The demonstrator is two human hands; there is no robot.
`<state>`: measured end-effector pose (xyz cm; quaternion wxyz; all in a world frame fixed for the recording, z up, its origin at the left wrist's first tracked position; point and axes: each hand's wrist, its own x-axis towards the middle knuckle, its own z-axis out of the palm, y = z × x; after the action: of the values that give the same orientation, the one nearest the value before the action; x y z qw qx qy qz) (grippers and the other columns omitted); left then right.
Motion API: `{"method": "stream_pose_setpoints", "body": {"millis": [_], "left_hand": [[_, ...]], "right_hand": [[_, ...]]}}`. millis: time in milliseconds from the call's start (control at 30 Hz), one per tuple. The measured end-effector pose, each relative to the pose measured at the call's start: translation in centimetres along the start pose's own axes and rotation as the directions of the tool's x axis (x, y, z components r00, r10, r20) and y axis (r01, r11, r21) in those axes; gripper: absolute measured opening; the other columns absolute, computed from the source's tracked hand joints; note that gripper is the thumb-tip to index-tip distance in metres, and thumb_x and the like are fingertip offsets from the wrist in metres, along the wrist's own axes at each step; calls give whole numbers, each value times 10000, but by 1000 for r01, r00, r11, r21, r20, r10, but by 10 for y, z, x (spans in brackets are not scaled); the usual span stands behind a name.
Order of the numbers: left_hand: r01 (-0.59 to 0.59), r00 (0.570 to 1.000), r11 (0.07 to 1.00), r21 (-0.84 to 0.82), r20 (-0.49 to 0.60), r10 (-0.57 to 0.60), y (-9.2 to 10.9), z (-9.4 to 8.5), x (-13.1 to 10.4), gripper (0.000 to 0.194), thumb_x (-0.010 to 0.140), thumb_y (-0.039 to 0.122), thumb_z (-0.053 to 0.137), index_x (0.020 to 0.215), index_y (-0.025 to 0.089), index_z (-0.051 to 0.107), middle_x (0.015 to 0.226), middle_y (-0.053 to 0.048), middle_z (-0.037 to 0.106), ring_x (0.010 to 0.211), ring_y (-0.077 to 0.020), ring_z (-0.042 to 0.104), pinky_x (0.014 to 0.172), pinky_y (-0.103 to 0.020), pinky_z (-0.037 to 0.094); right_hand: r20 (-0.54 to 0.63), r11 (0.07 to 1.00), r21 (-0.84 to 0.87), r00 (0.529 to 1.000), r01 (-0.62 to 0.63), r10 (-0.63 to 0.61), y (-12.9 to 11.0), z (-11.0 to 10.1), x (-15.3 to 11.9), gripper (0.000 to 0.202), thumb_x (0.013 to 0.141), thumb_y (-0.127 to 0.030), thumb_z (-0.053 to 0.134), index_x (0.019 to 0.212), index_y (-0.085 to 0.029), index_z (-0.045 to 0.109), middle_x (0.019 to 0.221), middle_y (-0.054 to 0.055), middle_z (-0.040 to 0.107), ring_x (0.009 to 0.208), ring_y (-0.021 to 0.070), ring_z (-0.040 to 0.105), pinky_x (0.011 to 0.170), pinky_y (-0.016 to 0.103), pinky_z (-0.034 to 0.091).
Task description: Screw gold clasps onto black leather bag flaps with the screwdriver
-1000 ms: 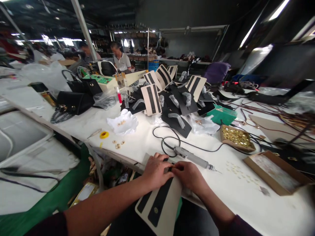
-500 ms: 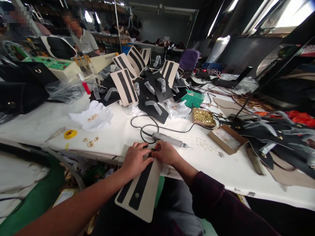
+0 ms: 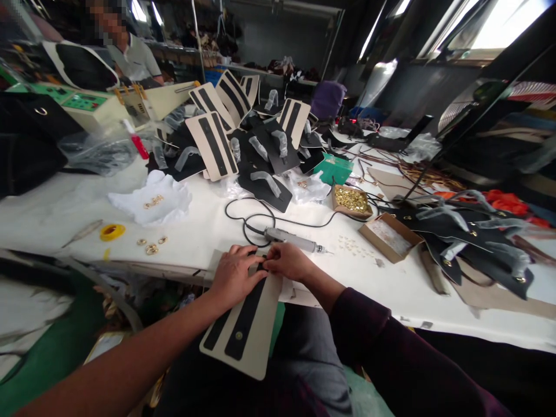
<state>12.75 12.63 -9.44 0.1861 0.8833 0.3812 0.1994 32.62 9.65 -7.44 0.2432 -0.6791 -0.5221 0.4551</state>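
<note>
A beige panel with two black strips (image 3: 260,327) slants from my lap up to the table's front edge. A small round brass-coloured fitting (image 3: 238,336) shows near the lower end of one strip. My left hand (image 3: 232,275) grips the panel's upper part, fingers over its top and thumb on the strip. Beside it, the fingertips of my right hand (image 3: 286,260) are pinched together at the strip's upper end; whatever they hold is hidden. Just beyond my right hand lies a grey electric screwdriver (image 3: 291,238) with a black cable, its bit pointing right.
Gold-coloured rings (image 3: 152,249) and a yellow tape roll (image 3: 112,231) lie left. Small pieces (image 3: 354,246), an open cardboard box (image 3: 391,237) and a box of gold-coloured fittings (image 3: 351,200) are right. Black-and-beige panels (image 3: 212,145) pile up behind. A person (image 3: 136,61) sits far left.
The whole view has shifted slightly, so things appear a little further left and higher. Both hands stay at the panel's upper end, the right fingers still pinched there.
</note>
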Motion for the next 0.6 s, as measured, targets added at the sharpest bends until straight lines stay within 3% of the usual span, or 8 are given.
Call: {"method": "stream_pose_setpoints", "body": {"millis": [267, 333, 400, 467, 533, 600], "left_hand": [[-8, 1000, 1000, 0, -3, 8, -1, 0, 0, 245, 860, 348, 822, 1103, 323, 799, 1355, -31, 701, 1213, -316, 587, 1017, -503, 510], [-4, 1000, 1000, 0, -6, 4, -1, 1, 0, 243, 863, 350, 819, 1104, 330, 802, 1351, -31, 702, 1208, -315, 588, 1009, -503, 511], [-1, 1000, 1000, -4, -11, 1, 0, 1, -1, 241, 865, 352, 818, 1105, 339, 804, 1345, -25, 703, 1199, -311, 591, 1004, -501, 510], [-3, 1000, 1000, -13, -11, 3, 0, 1, -1, 233, 867, 351, 816, 1099, 341, 805, 1347, -16, 703, 1197, -305, 590, 1008, -495, 506], [-2, 1000, 1000, -21, -11, 2, 0, 1, -1, 236, 863, 347, 820, 1098, 338, 805, 1356, -14, 700, 1201, -304, 587, 1017, -491, 501], [5, 1000, 1000, -25, -13, -5, 0, 1, -1, 243, 857, 341, 824, 1099, 336, 806, 1364, -18, 698, 1206, -306, 583, 1021, -492, 497]], "right_hand": [[69, 992, 127, 997, 13, -22, -4, -8, -5, 154, 830, -296, 746, 765, -201, 642, 619, -8, 650, 558, 154, 600, 549, 274, 455], [-27, 995, 77, 998, 59, -57, -6, -16, -12, 156, 870, -322, 708, 788, -202, 652, 656, 3, 668, 613, 172, 621, 597, 291, 469], [-254, 981, -139, 953, 134, -166, -4, -25, -20, 121, 897, -318, 691, 865, -201, 689, 814, 41, 728, 764, 208, 663, 702, 321, 488], [-397, 882, -455, 858, 127, -328, 1, -35, -24, 162, 909, -321, 707, 1022, -207, 724, 1062, 91, 748, 994, 267, 667, 851, 371, 482], [-358, 743, -667, 847, 62, -392, 10, -42, -24, 313, 915, -351, 728, 1196, -215, 704, 1221, 125, 715, 1141, 314, 626, 949, 413, 448], [-276, 650, -760, 894, 21, -352, 18, -47, -20, 393, 936, -360, 714, 1297, -212, 662, 1239, 140, 703, 1150, 324, 622, 963, 420, 441]]}}
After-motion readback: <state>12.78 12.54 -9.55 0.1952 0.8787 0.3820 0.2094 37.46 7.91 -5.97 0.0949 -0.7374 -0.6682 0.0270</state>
